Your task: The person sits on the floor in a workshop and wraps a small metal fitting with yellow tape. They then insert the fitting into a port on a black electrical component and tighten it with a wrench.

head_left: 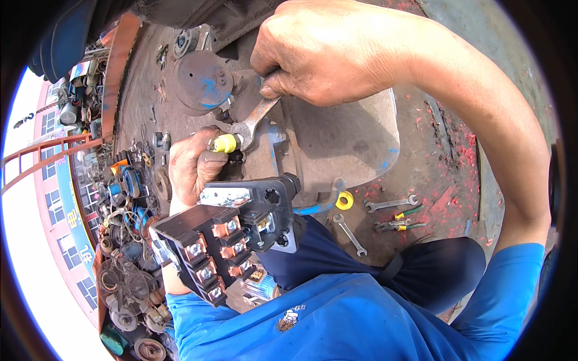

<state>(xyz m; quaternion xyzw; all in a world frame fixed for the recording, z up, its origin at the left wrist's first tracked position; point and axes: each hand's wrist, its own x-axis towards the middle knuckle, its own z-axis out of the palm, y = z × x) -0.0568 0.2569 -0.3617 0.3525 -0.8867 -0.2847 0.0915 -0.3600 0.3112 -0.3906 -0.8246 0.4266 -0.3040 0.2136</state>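
Your right grip (328, 57) is closed on the worn grey steel wrench (260, 117), whose head sits just right of the short bright-yellow cylindrical sleeve (225, 143). Your left grip (191, 162) pinches this sleeve, left of the broad dusty metal panel (349, 138). The wrench seems stiff and rather heavy; hold its shank firmly. The sleeve looks light, perhaps slippery, so take it around its sides.

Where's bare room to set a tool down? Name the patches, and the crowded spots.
Free: the broad metal panel, bordered by the right hand above and the yellow ring below, though it may slope; and the ground between that panel and the red flecks. Crowded: around the pliers and two loose spanners; the scrap heap at far left.
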